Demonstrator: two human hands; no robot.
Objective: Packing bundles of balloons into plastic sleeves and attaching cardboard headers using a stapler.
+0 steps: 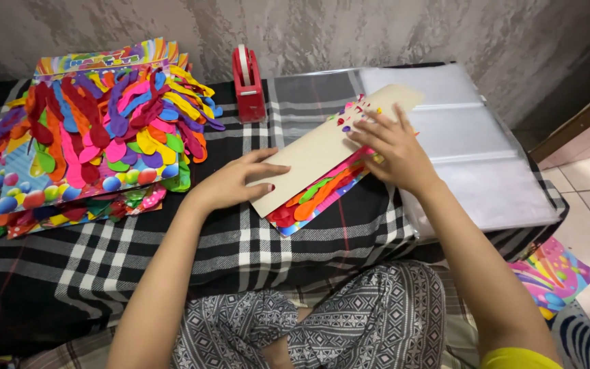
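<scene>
A long beige card [322, 154] lies face-down on a black-and-white checked cloth [172, 253], with colourful balloons [315, 195] showing from under its lower right edge. Its long axis runs on a slant, from the near-left corner by the person's body up to the far-right corner, which overlaps a stack of clear plastic sleeves [472, 143].

The left hand [233, 183] lies flat and open on the near-left end of the card, fingers stretched toward the right, holding nothing. The right hand [394, 150] rests on the upper middle of the card with its fingers spread and bent at the tips, pressing near a cluster of small coloured shapes; whether it pinches anything there is hard to tell.

The near end of the card sits well back from the cloth's front edge, with bare checked cloth between it and the person's patterned trousers [370, 321]. To the left, open cloth separates the card from a tall pile of balloon cards [90, 130], which is well apart from it. A red tape dispenser [248, 85] stands upright at the back by the grey wall [308, 31], near the card's far end but not touching it. On the tiled floor at the right lies another printed colourful sheet [554, 273]
</scene>
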